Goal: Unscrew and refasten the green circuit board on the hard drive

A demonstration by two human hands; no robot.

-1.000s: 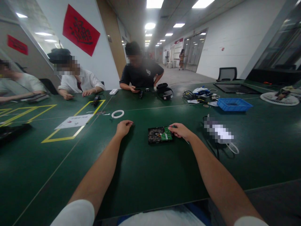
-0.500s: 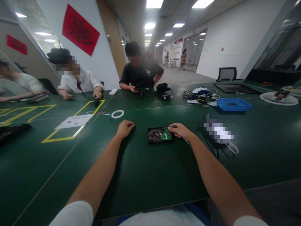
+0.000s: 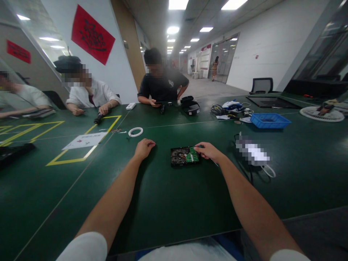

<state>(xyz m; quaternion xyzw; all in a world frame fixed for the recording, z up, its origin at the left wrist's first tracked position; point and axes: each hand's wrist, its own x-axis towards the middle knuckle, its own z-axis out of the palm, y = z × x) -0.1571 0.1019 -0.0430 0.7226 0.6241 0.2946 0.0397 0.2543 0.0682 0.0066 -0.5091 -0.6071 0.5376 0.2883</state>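
Observation:
A hard drive (image 3: 181,156) with a green circuit board lies flat on the green table (image 3: 174,203), in front of me. My right hand (image 3: 208,151) is at its right end, fingers pinched together at the board's edge. A thin rod-like piece shows below that palm, too small to name. To the left of the drive, apart from it, my left hand (image 3: 145,148) rests on the table with its fingers pressed together; whatever they hold, if anything, is too small to make out.
A white ring (image 3: 135,132) lies beyond my left hand. At the right are a blue tray (image 3: 270,121), tangled cables (image 3: 217,110) and a blurred white item with a cord. A black pouch (image 3: 190,108) sits farther back. Several people sit across the table.
A seated person's hand at the left has moved a dark object left and toward the yellow tape frame. A person far back has shifted slightly. My hands and the drive look unchanged.

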